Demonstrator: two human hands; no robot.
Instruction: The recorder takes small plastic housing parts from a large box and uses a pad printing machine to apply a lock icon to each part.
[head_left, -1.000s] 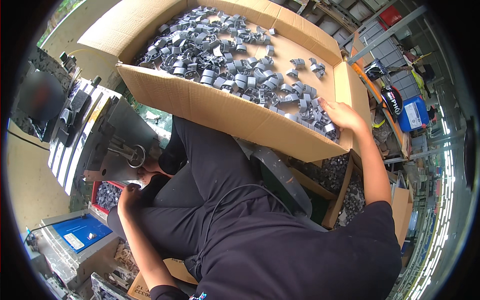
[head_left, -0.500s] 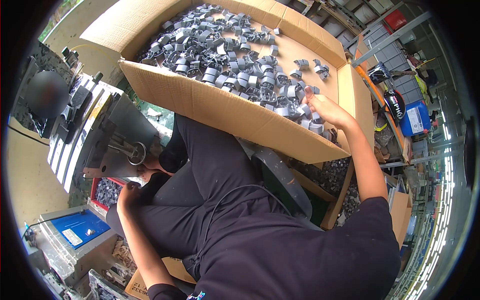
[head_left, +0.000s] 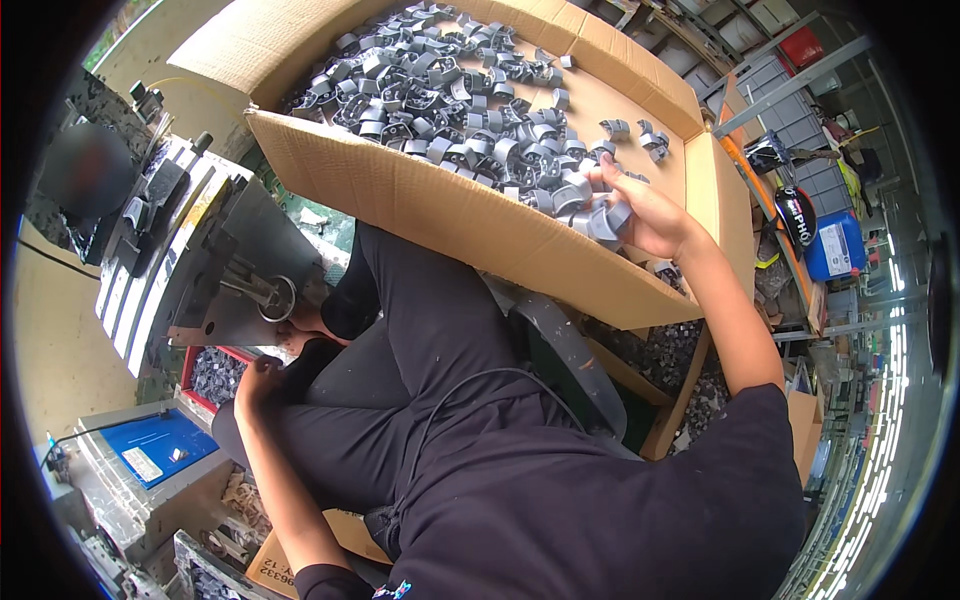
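My right hand [head_left: 645, 212] is at the near right side of a large open cardboard box [head_left: 480, 235]. Its fingers close around several curved grey plastic pieces [head_left: 606, 220], stacked against the palm. More of these pieces, in a loose heap [head_left: 440, 100], cover the left and middle of the box floor. My left hand [head_left: 258, 382] rests at my bent knee, beside a red tray [head_left: 188, 375] of small grey bits. Its fingers are mostly hidden, so whether they are closed cannot be made out.
At the left stands a grey metal machine [head_left: 240, 270] with a round ring fitting [head_left: 280, 298]. A blue panel [head_left: 165, 448] tops a grey case below it. Shelving, a blue container [head_left: 835, 245] and an orange beam [head_left: 765, 195] lie beyond the box's right side.
My right hand has lifted slightly and turned, and a stack of grey pieces now shows in its grip. My left hand stays at the knee. The view has shifted a little.
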